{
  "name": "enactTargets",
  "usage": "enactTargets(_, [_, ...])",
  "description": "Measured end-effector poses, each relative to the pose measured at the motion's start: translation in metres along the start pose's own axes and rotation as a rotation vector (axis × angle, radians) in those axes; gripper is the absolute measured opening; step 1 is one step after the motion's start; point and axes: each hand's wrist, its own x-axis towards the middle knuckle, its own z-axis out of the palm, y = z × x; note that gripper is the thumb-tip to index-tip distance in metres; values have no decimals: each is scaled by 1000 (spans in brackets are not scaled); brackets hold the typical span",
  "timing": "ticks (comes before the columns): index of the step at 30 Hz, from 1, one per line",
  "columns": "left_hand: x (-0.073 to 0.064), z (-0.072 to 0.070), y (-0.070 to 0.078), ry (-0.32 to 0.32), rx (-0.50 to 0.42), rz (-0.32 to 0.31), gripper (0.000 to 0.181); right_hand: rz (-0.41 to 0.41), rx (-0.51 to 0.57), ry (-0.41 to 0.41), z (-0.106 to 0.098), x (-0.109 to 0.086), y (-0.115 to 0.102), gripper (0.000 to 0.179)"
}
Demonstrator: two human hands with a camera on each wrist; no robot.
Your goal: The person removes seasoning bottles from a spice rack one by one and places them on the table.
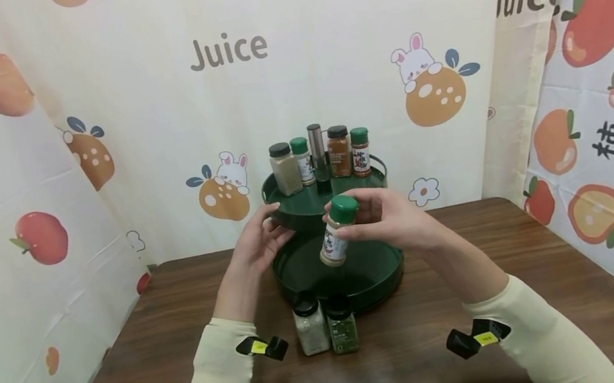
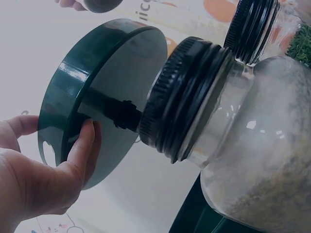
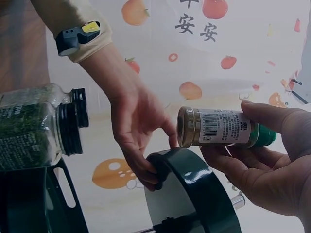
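My left hand [image 1: 255,243] grips the left rim of the upper tray of a dark green two-tier rack [image 1: 306,218], with thumb and fingers on either side of the wall in the left wrist view. In my right hand [image 1: 404,219] I hold a small spice bottle [image 1: 333,245] with a green cap, tilted, in front of the upper tray. Its barcode label faces the right wrist camera. Below, before the lower tray [image 1: 368,297], a black-capped jar of pale seasoning [image 1: 312,331] stands beside a black-capped jar of green herbs [image 1: 343,333].
On the upper tray stand a black-capped beige jar [image 1: 287,174], a green-capped bottle [image 1: 304,165], a reddish-brown jar [image 1: 339,156] and a green-capped red bottle [image 1: 361,156]. A metal post [image 1: 317,149] rises among them. Printed curtains [image 1: 324,68] surround the wooden table [image 1: 186,344].
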Motion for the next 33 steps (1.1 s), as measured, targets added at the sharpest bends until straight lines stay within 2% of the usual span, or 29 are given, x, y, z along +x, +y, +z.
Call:
enactTargets(10, [0,1,-1,-12,-9,8,67,7,-20,-4,0,-2,6,46])
enactTargets(18, [1,1,-2,2,-18,-1,64,-10,-24,-32,2,-6,10,47])
enactTargets(24, [2,0,-3,3,-6,-2,59,3,-31,-36,1,-12,15,48])
enactTargets(33, [0,-1,-1,-1,-6,3,61,26,-73,-31,-3,-19,20,47])
